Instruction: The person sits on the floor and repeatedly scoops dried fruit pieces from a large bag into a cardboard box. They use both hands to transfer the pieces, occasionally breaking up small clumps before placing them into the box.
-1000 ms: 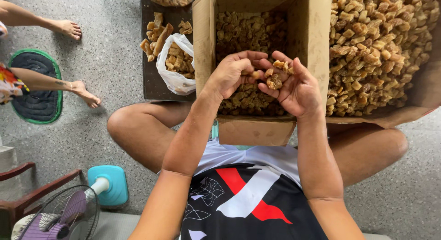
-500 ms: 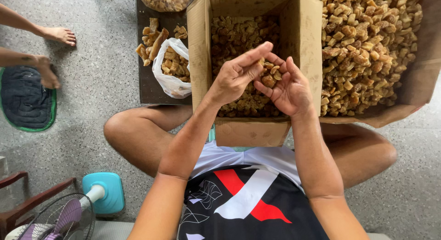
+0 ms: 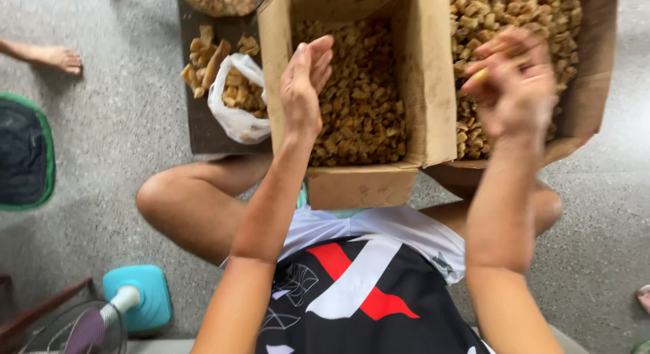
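Boxes and a bag in front of me

An open brown cardboard box [image 3: 433,90] of golden fried pieces sits between my knees; a second, wider box [image 3: 589,90] touches its right side. A white plastic bag [image 3: 233,120], half full, lies just left on a dark board [image 3: 196,124].

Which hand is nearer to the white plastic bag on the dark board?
Left. The left hand is over the near cardboard box, just right of the white plastic bag. The right hand is far right, over the other box of brown pieces.
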